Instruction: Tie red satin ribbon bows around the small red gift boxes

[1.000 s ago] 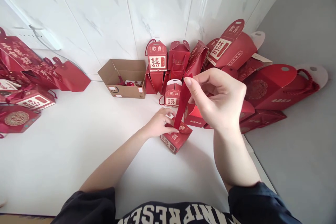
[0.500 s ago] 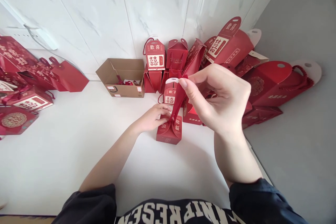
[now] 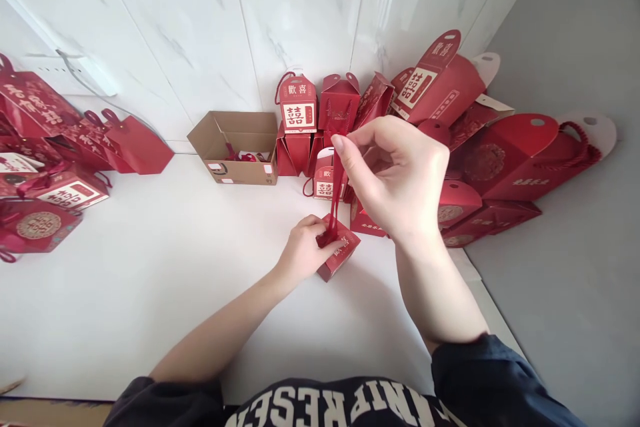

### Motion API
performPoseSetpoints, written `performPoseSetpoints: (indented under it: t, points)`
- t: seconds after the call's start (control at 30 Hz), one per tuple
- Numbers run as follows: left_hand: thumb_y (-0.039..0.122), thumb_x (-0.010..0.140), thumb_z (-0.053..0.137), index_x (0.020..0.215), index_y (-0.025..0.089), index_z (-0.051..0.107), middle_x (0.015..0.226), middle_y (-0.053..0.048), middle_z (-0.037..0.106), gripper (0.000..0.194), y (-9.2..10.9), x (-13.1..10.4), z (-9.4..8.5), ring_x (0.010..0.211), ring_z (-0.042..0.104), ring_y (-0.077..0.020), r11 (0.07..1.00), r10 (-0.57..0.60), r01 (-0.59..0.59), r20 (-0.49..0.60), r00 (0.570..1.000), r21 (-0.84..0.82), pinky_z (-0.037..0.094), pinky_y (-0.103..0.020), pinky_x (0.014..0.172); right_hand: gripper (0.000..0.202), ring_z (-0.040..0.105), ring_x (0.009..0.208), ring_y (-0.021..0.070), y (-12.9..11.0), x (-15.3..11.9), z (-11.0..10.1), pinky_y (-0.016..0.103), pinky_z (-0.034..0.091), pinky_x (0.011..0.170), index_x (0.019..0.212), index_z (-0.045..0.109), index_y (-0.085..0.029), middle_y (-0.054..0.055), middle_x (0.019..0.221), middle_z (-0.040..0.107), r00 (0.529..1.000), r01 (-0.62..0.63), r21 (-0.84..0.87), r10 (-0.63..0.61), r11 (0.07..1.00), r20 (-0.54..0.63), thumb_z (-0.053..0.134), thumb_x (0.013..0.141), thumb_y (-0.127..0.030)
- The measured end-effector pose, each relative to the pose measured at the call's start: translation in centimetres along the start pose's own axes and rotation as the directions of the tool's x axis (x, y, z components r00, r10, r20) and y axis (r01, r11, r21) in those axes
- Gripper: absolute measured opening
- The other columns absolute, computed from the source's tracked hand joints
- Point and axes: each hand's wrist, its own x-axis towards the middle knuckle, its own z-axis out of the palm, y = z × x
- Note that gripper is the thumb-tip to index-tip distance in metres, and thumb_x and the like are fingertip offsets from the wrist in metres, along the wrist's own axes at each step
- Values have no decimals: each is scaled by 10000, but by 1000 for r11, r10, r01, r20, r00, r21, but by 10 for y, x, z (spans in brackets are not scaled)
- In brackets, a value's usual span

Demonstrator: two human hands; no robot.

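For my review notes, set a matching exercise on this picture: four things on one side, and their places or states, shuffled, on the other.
1. right hand
2. left hand
3. cardboard box
4. ribbon

A. brown and open-topped
B. red, rising upward from the small red box
C. raised, with its grip pinching a strip's upper end
D. low, thumb and fingers on the small red box

Pairs: 1-C, 2-D, 3-A, 4-B

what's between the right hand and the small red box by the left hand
In the head view, a red ribbon spans that stretch: the right hand pinches its top, and it runs down to the small red box.
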Motion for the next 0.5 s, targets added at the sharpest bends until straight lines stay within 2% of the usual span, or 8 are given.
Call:
performPoseSetpoints:
  t: [0.13, 0.23, 0.33, 0.4, 0.5]
  points:
    - [334, 762, 748, 715, 181, 658, 775, -21, 606, 184, -9, 3, 7, 685, 591, -158, 990, -84, 86, 16, 996, -114, 491, -291, 651, 215, 517, 599, 119, 0, -3, 3, 281, 423, 579, 741, 577, -199, 4, 699, 582, 1000, 8, -33, -8, 999, 17, 561, 936, -290]
    - [350, 773, 742, 772, 184, 649, 776, -24, 634, 191, -9, 2, 8, 696, 601, -169, 993, -84, 83, -12, 996, -85, 488, -299, 666, 209, 517, 604, 115, 1, -4, 6, 274, 411, 581, 740, 574, -196, 6, 711, 587, 1000, -1, -54, 1, 999, 1, 560, 934, -275]
    - [433, 781, 732, 805, 192, 641, 747, -30, 655, 259, -9, -1, 10, 743, 609, -206, 996, -39, 45, -93, 995, 72, 472, -379, 814, 210, 521, 594, 113, 0, -4, 9, 267, 413, 579, 735, 580, -198, 7, 712, 601, 1000, -13, -85, 11, 996, -29, 559, 933, -265]
    - [477, 785, 720, 786, 201, 645, 732, -28, 666, 286, -10, -2, 12, 786, 607, -228, 982, -9, 39, -158, 987, 183, 403, -458, 956, 222, 524, 583, 113, 1, -3, 11, 264, 415, 572, 723, 587, -200, 8, 699, 608, 998, -18, -98, 12, 995, -63, 560, 932, -268]
    - [475, 828, 676, 753, 223, 673, 758, -15, 692, 264, -13, -3, 15, 821, 602, -222, 970, 13, 37, -202, 979, 242, 276, -514, 1082, 234, 543, 564, 115, 3, -3, 13, 260, 422, 553, 704, 604, -199, 6, 666, 621, 993, -21, -88, 11, 996, -117, 574, 924, -273]
